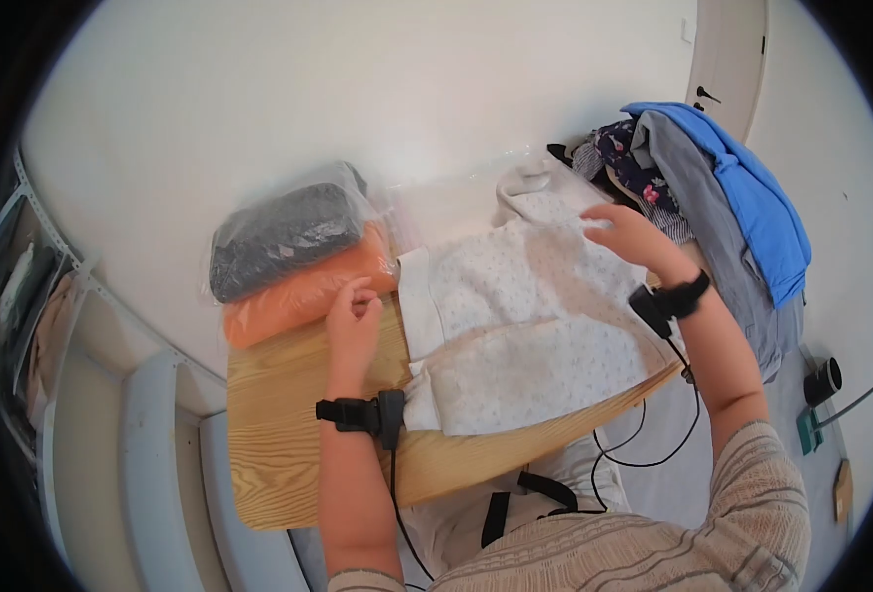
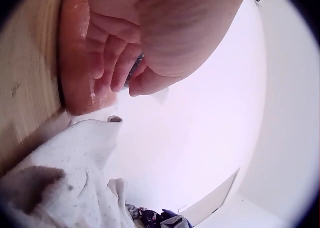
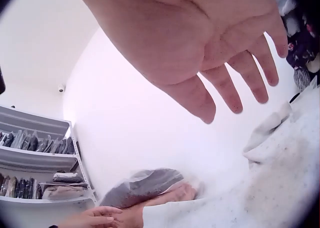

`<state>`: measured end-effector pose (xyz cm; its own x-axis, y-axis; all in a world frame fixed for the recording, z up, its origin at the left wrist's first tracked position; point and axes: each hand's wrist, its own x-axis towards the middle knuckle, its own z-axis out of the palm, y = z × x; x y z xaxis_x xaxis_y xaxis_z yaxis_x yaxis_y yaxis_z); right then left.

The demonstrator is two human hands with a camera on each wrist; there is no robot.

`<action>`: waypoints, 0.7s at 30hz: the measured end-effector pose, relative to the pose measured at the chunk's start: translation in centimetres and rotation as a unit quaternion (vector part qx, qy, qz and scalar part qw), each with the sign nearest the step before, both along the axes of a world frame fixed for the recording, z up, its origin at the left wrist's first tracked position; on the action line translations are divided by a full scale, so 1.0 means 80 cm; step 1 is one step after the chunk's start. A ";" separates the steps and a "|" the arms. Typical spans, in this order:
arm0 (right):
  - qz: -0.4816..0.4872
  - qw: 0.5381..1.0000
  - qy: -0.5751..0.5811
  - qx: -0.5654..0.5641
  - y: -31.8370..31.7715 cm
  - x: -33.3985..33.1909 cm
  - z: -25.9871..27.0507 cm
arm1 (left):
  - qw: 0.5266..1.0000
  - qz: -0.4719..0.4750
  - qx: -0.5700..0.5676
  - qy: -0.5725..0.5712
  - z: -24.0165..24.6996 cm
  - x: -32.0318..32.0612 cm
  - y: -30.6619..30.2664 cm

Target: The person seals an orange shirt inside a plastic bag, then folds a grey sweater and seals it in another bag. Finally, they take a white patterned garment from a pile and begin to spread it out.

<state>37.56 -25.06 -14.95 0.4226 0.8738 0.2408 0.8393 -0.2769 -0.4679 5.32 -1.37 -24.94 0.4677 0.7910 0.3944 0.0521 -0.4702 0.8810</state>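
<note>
A white garment with small specks (image 1: 496, 365) lies spread over the wooden table, one sleeve (image 1: 525, 187) bunched at its far side. Over its right part hovers my right hand (image 1: 629, 237), fingers spread and holding nothing, as the right wrist view (image 3: 215, 53) shows. My left hand (image 1: 355, 321) is left of the garment, next to an orange plastic-wrapped bundle (image 1: 308, 291). Its fingers (image 2: 112, 63) are loosely bent, with nothing in them, and overlap the orange bundle in the left wrist view.
A dark grey bagged bundle (image 1: 289, 232) lies against the orange one at the table's (image 1: 279, 424) back left. Clothes, including a blue garment (image 1: 752, 197) and grey trousers (image 1: 698, 187), are heaped at the right. Shelves (image 3: 40, 155) with bagged clothes stand at the left.
</note>
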 end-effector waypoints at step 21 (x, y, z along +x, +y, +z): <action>-0.025 0.985 0.067 0.160 -0.237 -0.022 -0.171 | 0.906 -0.198 -0.026 0.372 0.063 -0.049 -0.117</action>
